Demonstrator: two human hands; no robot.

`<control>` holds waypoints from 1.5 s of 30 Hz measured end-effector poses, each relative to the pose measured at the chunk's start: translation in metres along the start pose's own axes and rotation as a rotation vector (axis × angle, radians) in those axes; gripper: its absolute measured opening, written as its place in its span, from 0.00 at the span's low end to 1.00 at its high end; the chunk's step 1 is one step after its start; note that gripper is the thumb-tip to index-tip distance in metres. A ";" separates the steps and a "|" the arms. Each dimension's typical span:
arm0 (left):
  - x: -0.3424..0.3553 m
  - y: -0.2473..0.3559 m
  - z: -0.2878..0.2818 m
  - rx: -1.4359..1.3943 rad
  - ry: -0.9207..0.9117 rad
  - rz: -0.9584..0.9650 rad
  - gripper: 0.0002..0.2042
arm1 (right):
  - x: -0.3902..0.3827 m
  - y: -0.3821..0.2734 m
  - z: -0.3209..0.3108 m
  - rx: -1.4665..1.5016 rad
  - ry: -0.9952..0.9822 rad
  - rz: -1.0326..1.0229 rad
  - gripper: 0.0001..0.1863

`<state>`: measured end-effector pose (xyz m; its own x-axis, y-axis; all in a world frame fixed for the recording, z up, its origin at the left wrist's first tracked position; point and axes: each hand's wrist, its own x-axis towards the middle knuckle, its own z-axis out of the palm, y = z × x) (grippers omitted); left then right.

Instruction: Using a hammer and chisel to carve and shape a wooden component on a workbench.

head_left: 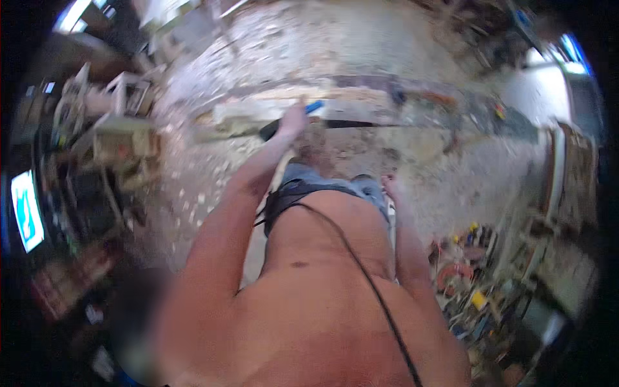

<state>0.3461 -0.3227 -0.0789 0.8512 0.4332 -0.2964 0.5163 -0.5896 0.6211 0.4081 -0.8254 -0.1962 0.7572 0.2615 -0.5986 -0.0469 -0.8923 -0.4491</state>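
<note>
My left hand (294, 120) reaches out ahead, closed round a short blue thing (314, 106) whose end sticks out to the right. Its kind is too blurred to make out. A long dark strip (348, 124) tapers to the right just below the hand, and I cannot tell whether it is joined to the blue thing. Behind the hand lies a pale, dusty beam or plank (248, 111). Beside my right thigh hangs my right hand (389, 186), small and smeared, so its fingers cannot be read.
Chips and dust cover the floor (193, 187). Wooden frames and a box-like stand (122, 138) are on the left. At the lower right lies a heap of tools and coloured parts (474, 284). Boards (558, 174) lean along the right side. A black cable (361, 264) runs down my torso.
</note>
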 end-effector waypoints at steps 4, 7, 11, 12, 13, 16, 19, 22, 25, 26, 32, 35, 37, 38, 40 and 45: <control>-0.055 -0.039 0.009 0.210 0.105 0.119 0.42 | -0.011 -0.232 -0.038 -0.382 0.042 -0.349 0.26; -0.104 -0.033 0.021 0.031 0.154 0.144 0.19 | -0.002 -0.309 -0.053 -0.531 0.118 -0.607 0.34; -0.176 -0.061 0.028 -0.163 0.054 -0.134 0.19 | 0.051 -0.358 -0.041 -0.746 -0.052 -0.876 0.39; -0.175 -0.050 0.014 0.017 -0.105 -0.297 0.20 | 0.087 -0.336 -0.023 -0.864 0.148 -0.994 0.39; -0.197 -0.073 0.026 -0.025 -0.099 -0.364 0.19 | 0.109 -0.331 -0.009 -0.969 0.339 -1.133 0.39; -0.236 -0.059 0.021 -0.113 0.075 -0.705 0.16 | 0.122 -0.367 -0.021 -0.858 -0.180 -0.935 0.37; -0.307 -0.080 0.070 -0.106 0.388 -0.833 0.18 | 0.100 -0.381 -0.058 -0.701 -0.293 -1.062 0.42; -0.371 -0.055 0.149 -0.414 0.732 -1.001 0.21 | 0.078 -0.419 -0.094 -0.657 -0.432 -1.205 0.47; -0.396 0.030 0.158 -0.900 0.528 -1.199 0.21 | 0.016 -0.471 -0.170 -0.741 -0.494 -1.173 0.41; -0.402 0.034 0.183 -0.818 0.440 -1.398 0.18 | 0.022 -0.474 -0.194 -0.594 -0.549 -1.126 0.38; -0.403 0.083 0.288 -0.752 0.212 -1.567 0.16 | 0.196 -0.387 -0.191 -0.305 -1.067 -0.549 0.38; -0.397 0.050 0.303 -0.595 0.006 -1.534 0.16 | 0.203 -0.357 -0.194 -0.120 -1.277 -0.329 0.32; -0.353 0.017 0.273 -1.488 0.753 -1.088 0.14 | 0.208 -0.344 -0.181 -0.175 -1.157 -0.520 0.31; -0.349 -0.006 0.248 -1.091 0.545 -1.230 0.15 | 0.210 -0.345 -0.178 -0.236 -1.185 -0.497 0.30; -0.286 -0.028 0.148 -0.797 0.468 -1.315 0.16 | 0.197 -0.360 -0.182 -0.228 -1.177 -0.364 0.31; -0.191 -0.099 0.018 -0.671 0.591 -1.166 0.19 | 0.177 -0.358 -0.182 -0.230 -1.003 -0.397 0.31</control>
<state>0.1339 -0.3590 -0.0972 -0.2541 0.7387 -0.6244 0.5890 0.6302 0.5059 0.6776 -0.5268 -0.0214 -0.1855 0.6318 -0.7526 0.2836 -0.6989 -0.6566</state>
